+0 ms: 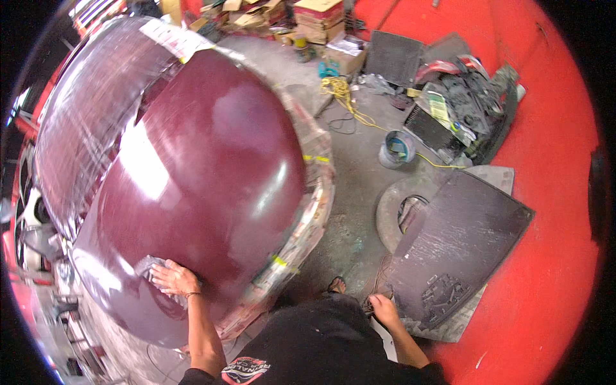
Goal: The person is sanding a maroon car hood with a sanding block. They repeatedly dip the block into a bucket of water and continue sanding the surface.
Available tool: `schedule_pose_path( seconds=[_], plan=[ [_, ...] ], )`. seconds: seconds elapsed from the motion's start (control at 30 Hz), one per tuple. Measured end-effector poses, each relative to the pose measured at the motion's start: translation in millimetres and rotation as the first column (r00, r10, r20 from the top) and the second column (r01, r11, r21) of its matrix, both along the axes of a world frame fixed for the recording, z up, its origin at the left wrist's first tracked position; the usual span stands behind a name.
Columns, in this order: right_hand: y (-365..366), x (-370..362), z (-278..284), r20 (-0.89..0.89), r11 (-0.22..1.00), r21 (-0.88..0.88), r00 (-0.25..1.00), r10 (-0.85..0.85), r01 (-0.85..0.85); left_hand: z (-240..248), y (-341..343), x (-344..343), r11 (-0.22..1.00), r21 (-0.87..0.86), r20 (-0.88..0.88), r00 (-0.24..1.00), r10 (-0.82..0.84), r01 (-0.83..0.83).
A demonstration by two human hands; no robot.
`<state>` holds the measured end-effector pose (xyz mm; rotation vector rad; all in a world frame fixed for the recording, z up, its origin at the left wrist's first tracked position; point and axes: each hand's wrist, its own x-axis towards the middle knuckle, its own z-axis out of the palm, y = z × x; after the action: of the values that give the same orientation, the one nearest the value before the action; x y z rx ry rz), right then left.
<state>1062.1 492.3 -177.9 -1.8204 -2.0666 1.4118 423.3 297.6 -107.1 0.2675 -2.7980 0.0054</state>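
Observation:
A dark maroon car hood [221, 147] fills the left half of the view, glossy in places and hazy in others. My left hand [173, 279] lies on its near left part, pressing a crumpled grey cloth [152, 264] against the surface. The cloth shows around my fingers; the rest of it is under the palm. Low beside my body, away from the hood, my right hand [385, 310] is closed. Something small and dark shows at its fingers, too unclear to name.
Paper masking [311, 215] with yellow tape edges the hood; plastic film [86, 122] covers the windshield. To the right, a dark panel [465, 234] leans on a tire [388, 215]. Beyond are a bucket [396, 149], yellow cord [340, 90], piled car parts [471, 96] and cardboard boxes [317, 19].

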Motion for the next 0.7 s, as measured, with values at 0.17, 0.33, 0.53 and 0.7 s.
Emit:
schedule_pose_path(
  seconds=[0.17, 0.33, 0.53, 0.7],
  plan=[
    [15, 104, -9, 0.235, 0.992, -0.049, 0.967, -0.099, 0.113, 8, 178, 77, 0.825, -0.089, 0.042, 0.830, -0.557, 0.558],
    [99, 9, -53, -0.050, 0.996, 0.069, 0.997, -0.056, 0.059, 20, 316, 86, 0.575, -0.179, 0.069, 0.593, -0.802, 0.798],
    [222, -165, -3, -0.392, 0.976, 0.036, 0.895, 0.210, -0.213, 36, 434, 37, 0.556, -0.170, 0.066, 0.573, -0.817, 0.813],
    [303, -170, 16, -0.250, 0.940, -0.045, 0.915, 0.316, -0.338, 45, 516, -16, 0.595, -0.109, -0.013, 0.598, -0.801, 0.796]
  ],
)
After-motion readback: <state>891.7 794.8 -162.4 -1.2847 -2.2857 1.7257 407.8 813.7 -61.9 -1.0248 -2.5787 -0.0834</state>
